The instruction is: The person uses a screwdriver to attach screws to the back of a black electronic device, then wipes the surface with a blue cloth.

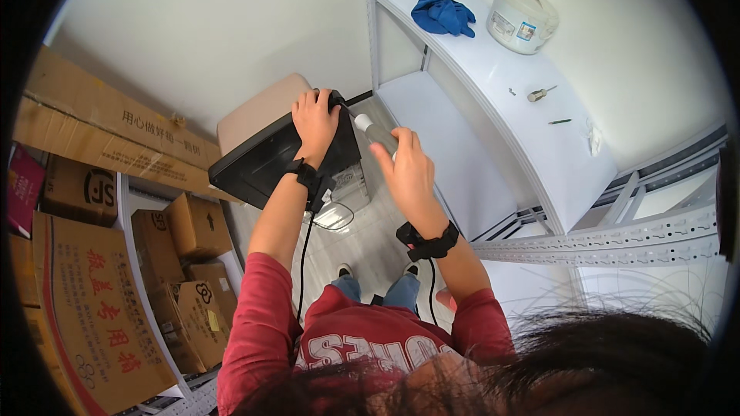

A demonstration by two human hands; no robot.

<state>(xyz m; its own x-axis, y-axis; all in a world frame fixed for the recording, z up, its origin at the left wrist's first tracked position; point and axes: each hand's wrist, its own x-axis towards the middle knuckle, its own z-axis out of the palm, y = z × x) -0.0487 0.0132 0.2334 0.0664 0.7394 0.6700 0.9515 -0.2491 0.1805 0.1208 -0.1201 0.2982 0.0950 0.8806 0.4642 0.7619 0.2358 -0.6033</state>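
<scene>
A black flat casing (262,160), which looks like the back of a monitor, stands tilted in front of me. My left hand (314,127) is closed over its upper right edge, with the fingers curled across the top. My right hand (408,173) grips a screwdriver (376,134) with a grey and white handle. Its thin shaft points up and left to the casing's corner beside my left fingers. Whether the tip touches a screw there is too small to tell. Below the casing, a pale cable (333,216) hangs near a light-coloured box-like side (351,182).
A beige padded seat (266,112) is behind the casing. To the right, a white shelf (493,69) bears a blue cloth (443,15), a white tub (523,19), another screwdriver (541,94) and small parts. Cardboard boxes (100,300) fill racks on the left.
</scene>
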